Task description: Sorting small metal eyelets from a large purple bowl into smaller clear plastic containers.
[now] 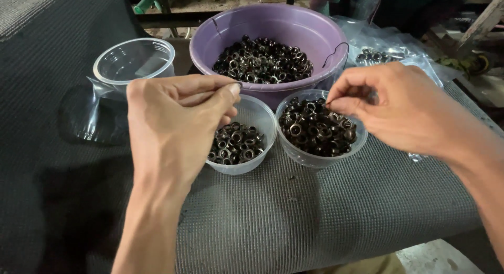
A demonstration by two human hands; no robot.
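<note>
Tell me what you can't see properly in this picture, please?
All in the head view:
- What the left hand pinches: its own fingertips hide it.
- What the right hand pinches: too small, covered by its fingers.
- Part of the left clear cup of metal rings: the left hand covers it.
- The plastic bag contents: blurred, partly behind the purple basin.
- Things beyond the mat: cut off by the top edge.

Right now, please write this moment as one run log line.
left hand: pinched above left cup | right hand: pinched above right cup | purple basin: metal eyelets
</note>
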